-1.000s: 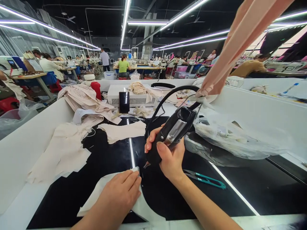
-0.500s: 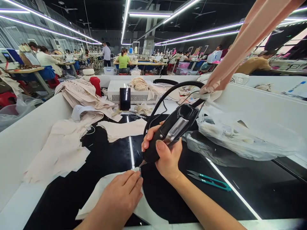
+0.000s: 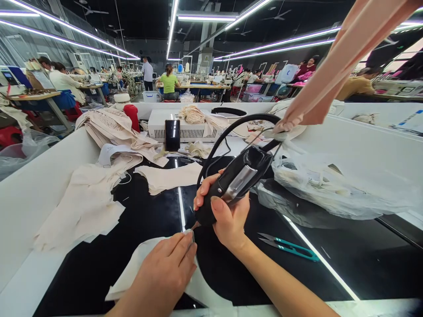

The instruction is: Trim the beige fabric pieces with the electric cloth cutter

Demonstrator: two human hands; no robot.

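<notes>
My right hand (image 3: pixel 228 215) is wrapped around a black corded handheld tool (image 3: pixel 236 185) with a shiny metal lever. The tool is tilted, its narrow tip (image 3: pixel 196 225) pointing down beside my left fingertips. My left hand (image 3: pixel 172 264) is closed over the edge of a pale fabric piece (image 3: pixel 132 268), its fingers pressed together and its thumb hidden. This fabric lies on the black tabletop (image 3: pixel 231 273) and fans out on both sides of the hand. A pink fabric strip (image 3: pixel 343 75) is knotted near the tool's cord end and runs up to the right.
Teal thread snips (image 3: pixel 291 248) lie right of my right arm. A clear plastic bag (image 3: pixel 330 189) sits at the right. Pale fabric pieces (image 3: pixel 79 207) are heaped on the left; another cut piece (image 3: pixel 168 177) lies ahead. A phone (image 3: pixel 172 135) leans against a white box (image 3: pixel 155 125).
My right hand and the tool have shifted very slightly left and down. The left hand stays almost still on the fabric.
</notes>
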